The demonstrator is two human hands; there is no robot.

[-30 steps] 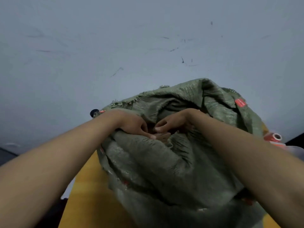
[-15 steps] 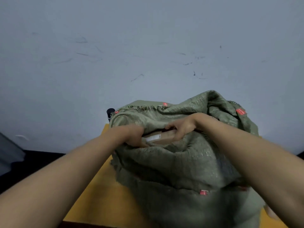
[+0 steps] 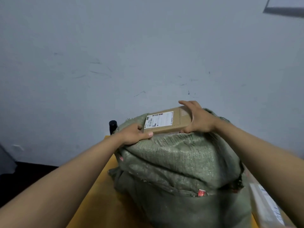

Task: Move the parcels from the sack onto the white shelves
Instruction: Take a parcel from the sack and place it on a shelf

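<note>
**Head view: cardboard parcel held at the sack mouth**

Head view shows both hands closed on one flat, rectangular brown cardboard parcel [image 3: 166,120] with a white printed shipping label. The left hand [image 3: 133,134] grips the near left corner, thumb pressed along the lower edge and the remaining fingers hidden beneath. The right hand [image 3: 196,119] wraps the right end, fingers spread over the top face and thumb at the lower edge. Holding opposite ends keeps the long parcel level and lets it clear the fabric without snagging.

The parcel sits at the open mouth of the crumpled grey-green woven sack [image 3: 177,163], mostly above the rim, with its lower edge touching the bunched fabric. The sack stands on a yellow surface [image 3: 102,201], slumped in heavy folds; its bulk suggests more parcels inside, though none are visible.

A small black cylindrical object [image 3: 112,126] stands just behind the sack on the left. A pale plastic-wrapped package [image 3: 266,204] lies beside the sack on the right. The white shelves are not in view, so transfer is judged not yet done.
</note>
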